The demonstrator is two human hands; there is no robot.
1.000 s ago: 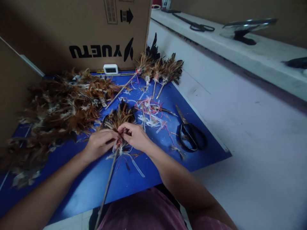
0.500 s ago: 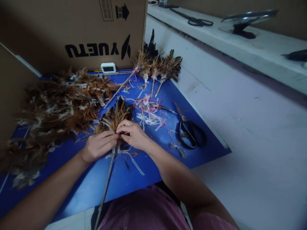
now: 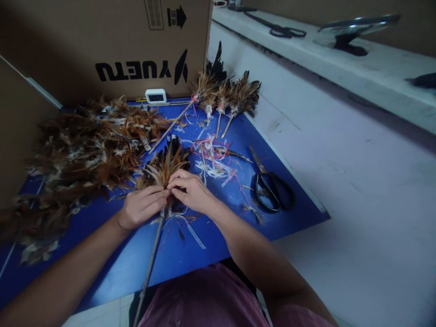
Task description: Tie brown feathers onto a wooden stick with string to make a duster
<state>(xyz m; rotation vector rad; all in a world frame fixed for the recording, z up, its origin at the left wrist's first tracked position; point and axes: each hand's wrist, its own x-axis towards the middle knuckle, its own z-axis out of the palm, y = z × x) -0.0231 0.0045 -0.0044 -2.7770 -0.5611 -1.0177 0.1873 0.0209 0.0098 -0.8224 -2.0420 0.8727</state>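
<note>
A feather duster (image 3: pixel 166 161) with brown and black feathers lies before me, its thin stick (image 3: pixel 151 268) running down past the table's front edge. My left hand (image 3: pixel 145 206) is closed round the base of the feathers from the left. From the right, my right hand (image 3: pixel 190 188) pinches at the same spot, fingertips meeting those of the left. What exactly sits between the fingertips is hidden. Below them, strips of clear plastic tape (image 3: pixel 194 236) and a pink string trail on the blue table (image 3: pixel 112 277).
A long heap of brown feathers (image 3: pixel 102 154) spreads at the left. Black-handled scissors (image 3: pixel 272 190) lie at the right, beside tangled pink string and plastic (image 3: pixel 213 152). Several feather bundles on sticks (image 3: pixel 238 95) rest against the wall. A cardboard box (image 3: pixel 129 36) and small digital clock (image 3: pixel 156 96) stand behind.
The view has shifted very slightly. Both hands stay at the base of the feathers, with only small finger movement.
</note>
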